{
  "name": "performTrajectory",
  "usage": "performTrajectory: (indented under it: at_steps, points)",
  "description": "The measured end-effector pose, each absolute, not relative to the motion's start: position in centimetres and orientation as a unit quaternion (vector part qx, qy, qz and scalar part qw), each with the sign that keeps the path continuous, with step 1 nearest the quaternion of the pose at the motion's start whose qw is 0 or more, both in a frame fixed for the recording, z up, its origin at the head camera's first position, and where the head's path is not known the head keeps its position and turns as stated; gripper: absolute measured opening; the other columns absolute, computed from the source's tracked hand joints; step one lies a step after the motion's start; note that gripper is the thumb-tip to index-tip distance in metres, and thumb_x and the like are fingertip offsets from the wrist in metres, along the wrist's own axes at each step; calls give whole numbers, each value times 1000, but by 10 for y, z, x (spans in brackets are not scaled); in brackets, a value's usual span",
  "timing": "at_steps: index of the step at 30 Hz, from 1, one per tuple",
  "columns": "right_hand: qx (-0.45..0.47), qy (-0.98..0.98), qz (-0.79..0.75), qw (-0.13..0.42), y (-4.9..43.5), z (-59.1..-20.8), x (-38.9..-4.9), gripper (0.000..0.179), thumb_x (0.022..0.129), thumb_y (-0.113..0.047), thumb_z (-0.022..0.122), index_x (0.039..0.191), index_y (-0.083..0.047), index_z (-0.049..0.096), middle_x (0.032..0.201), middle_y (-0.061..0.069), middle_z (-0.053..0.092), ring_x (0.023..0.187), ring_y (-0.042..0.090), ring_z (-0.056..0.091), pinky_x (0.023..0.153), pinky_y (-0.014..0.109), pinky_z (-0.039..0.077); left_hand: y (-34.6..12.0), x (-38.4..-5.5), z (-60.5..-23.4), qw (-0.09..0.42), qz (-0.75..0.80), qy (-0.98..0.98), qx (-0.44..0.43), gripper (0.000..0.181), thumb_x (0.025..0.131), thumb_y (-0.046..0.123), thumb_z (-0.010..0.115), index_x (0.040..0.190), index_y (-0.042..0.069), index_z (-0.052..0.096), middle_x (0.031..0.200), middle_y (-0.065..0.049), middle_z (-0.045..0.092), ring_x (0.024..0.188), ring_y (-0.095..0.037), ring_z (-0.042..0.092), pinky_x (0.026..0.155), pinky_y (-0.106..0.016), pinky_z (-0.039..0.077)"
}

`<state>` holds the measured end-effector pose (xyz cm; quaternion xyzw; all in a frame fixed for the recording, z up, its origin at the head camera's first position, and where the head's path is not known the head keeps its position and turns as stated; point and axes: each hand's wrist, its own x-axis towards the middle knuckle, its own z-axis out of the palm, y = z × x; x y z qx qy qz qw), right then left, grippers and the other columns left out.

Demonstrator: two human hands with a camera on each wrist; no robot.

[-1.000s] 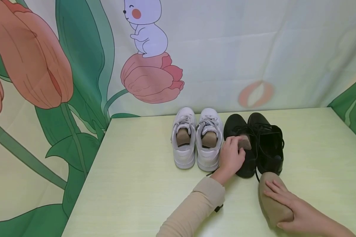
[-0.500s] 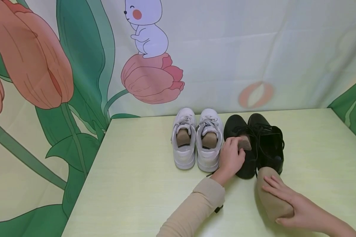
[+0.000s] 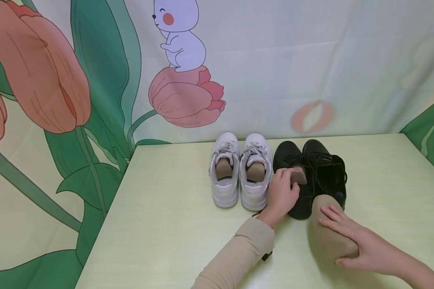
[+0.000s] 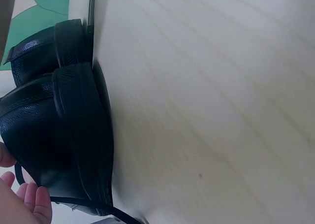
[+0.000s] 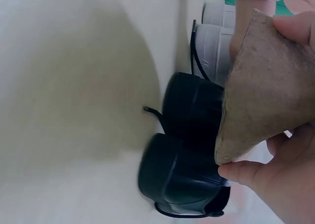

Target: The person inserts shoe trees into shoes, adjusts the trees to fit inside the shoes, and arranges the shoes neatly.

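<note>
My right hand [image 3: 351, 237] holds a brown moulded-paper shoe insert [image 3: 329, 237], its rounded end overlapping the heel of the right black lace-up shoe [image 3: 315, 147] in the head view. In the right wrist view, thumb and fingers span the wide end of the insert [image 5: 275, 81]. My left hand [image 3: 281, 193] grips the side of the left black shoe [image 3: 300, 204] at its opening, fingers curled at the collar in the left wrist view. Another brown insert [image 3: 299, 176] sits inside that shoe. The right black shoe's opening shows dark inside.
A pair of white sneakers [image 3: 225, 194] stands left of the black shoes, a brown insert in each. Loose black laces [image 5: 155, 114] trail by the heels. The pale table [image 3: 159, 224] ends at a printed cloth [image 3: 267, 80] behind.
My right hand has raised the insert and moved it forward, so its rounded end now overlaps the right black shoe's heel. The left hand stays on the left black shoe.
</note>
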<state>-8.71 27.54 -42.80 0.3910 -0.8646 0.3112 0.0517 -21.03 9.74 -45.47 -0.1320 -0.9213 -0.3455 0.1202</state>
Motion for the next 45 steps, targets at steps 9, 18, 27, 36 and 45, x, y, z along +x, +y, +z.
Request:
performTrajectory:
  at_steps: [9,18,27,36,45]
  points:
    - [378,-874,303,47,278,-416,-99,87,53,-6,79,131,-4,41,145,13,22,137,8,8,93,1,18,97,-211,-455,108,-346,-923,-132,29,84,18,55,113,19,55,113,1,53,102,-14,52,86,-26,43]
    - [393,-875,277,54,281,-407,-108,86,56,-8,79,132,-3,38,146,13,21,137,10,5,95,0,16,97,-212,-456,104,-344,-924,-132,29,84,18,55,113,20,55,113,1,53,102,-14,52,86,-25,42]
    - [400,-876,263,58,286,-397,-122,85,56,-5,77,131,-2,39,144,16,24,137,10,5,94,0,17,97,-213,-457,111,-338,-924,-137,28,84,18,55,112,20,56,113,2,53,101,-13,52,85,-25,43]
    - [396,-871,289,32,290,-395,-131,83,58,-4,76,132,-1,38,145,16,21,137,8,3,94,0,16,97,-215,-455,138,-316,-928,-141,24,83,19,55,107,20,57,108,3,54,97,-12,53,81,-24,45]
    - [371,-882,291,2,292,-392,-138,82,61,-5,76,133,-4,38,146,13,19,136,2,1,91,-2,17,100,-218,-442,145,-290,-934,-148,24,84,22,54,108,23,57,109,6,54,96,-10,52,77,-22,45]
